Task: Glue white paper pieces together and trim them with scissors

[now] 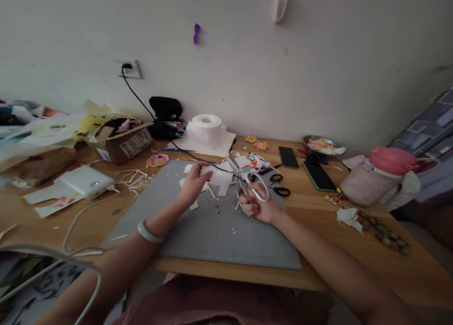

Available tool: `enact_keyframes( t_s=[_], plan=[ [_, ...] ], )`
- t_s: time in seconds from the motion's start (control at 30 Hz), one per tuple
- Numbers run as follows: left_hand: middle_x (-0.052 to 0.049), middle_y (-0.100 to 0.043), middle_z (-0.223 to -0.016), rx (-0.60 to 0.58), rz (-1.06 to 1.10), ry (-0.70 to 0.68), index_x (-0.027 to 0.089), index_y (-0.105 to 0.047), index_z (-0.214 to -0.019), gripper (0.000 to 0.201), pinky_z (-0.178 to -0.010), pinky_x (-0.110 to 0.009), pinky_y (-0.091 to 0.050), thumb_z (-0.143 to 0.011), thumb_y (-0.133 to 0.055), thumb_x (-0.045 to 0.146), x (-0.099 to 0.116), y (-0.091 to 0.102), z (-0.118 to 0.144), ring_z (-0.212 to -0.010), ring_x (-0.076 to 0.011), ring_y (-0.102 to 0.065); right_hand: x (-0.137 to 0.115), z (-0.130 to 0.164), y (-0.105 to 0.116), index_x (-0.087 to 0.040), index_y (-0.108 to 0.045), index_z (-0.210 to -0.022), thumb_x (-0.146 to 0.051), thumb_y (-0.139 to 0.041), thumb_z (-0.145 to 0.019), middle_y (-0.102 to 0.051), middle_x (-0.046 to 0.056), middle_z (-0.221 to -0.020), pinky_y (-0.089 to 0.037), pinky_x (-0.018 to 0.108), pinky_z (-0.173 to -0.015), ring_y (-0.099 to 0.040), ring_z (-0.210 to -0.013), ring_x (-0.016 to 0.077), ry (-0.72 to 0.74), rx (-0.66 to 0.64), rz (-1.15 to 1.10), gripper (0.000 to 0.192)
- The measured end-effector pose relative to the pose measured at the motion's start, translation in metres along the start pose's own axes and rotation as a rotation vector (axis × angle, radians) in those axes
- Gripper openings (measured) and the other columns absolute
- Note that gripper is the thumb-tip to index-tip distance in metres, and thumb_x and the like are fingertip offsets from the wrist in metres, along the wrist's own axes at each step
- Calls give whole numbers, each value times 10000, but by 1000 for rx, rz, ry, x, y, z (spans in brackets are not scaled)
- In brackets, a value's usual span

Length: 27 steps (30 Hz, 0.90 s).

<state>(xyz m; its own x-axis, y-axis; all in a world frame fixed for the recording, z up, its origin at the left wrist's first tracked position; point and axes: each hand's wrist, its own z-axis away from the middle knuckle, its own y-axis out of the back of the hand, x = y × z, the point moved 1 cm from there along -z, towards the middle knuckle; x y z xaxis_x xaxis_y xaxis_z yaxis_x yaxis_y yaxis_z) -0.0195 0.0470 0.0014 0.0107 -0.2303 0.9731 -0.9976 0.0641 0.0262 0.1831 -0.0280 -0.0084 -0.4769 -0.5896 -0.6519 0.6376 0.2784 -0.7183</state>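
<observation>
My right hand (257, 205) grips the white handles of a pair of scissors (244, 176), whose blades point up and away over the grey cutting mat (212, 230). My left hand (194, 179) pinches a small piece of white paper (206, 170) just left of the blades. A pale bangle sits on my left wrist. Cut white paper scraps (222, 179) lie on the mat beyond both hands.
A toilet roll (206, 129), an open cardboard box (122, 138), a white device with cable (84, 181), two phones (288, 157), small black scissors (279, 184), a metal dish (320, 144), a pink-lidded bottle (384, 174) and nuts (384, 233) crowd the wooden desk (318, 268).
</observation>
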Motion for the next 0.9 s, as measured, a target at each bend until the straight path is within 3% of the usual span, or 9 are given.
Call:
enact_keyframes(
  t_s=[0.23, 0.47, 0.9],
  plan=[
    [32, -548, -741, -28, 16, 1, 197, -513, -893, 305, -615, -258, -424, -634, -630, 306, 2, -1, 1, -641, -118, -523, 2, 1, -1, -179, -504, -821, -491, -694, -636, -365, -107, -497, -57, 166, -368, -170, -361, 14, -19, -32, 48, 410],
    [66, -505, -611, 40, 27, 9, 202, -474, -830, 263, -542, -235, -388, -646, -620, 321, 6, 0, 1, -541, -102, -474, 2, 2, -2, -178, -505, -905, -599, -691, -640, -378, -102, -540, -67, 164, -384, -202, -380, 11, -103, -144, 221, 531],
    [69, -490, -622, 82, 75, -2, 198, -449, -809, 248, -541, -231, -422, -674, -612, 327, 10, 0, 3, -540, -90, -489, 3, 4, -3, -192, -492, -939, -599, -647, -700, -351, -94, -594, -83, 174, -395, -197, -409, 9, -65, -213, 331, 497]
  ],
)
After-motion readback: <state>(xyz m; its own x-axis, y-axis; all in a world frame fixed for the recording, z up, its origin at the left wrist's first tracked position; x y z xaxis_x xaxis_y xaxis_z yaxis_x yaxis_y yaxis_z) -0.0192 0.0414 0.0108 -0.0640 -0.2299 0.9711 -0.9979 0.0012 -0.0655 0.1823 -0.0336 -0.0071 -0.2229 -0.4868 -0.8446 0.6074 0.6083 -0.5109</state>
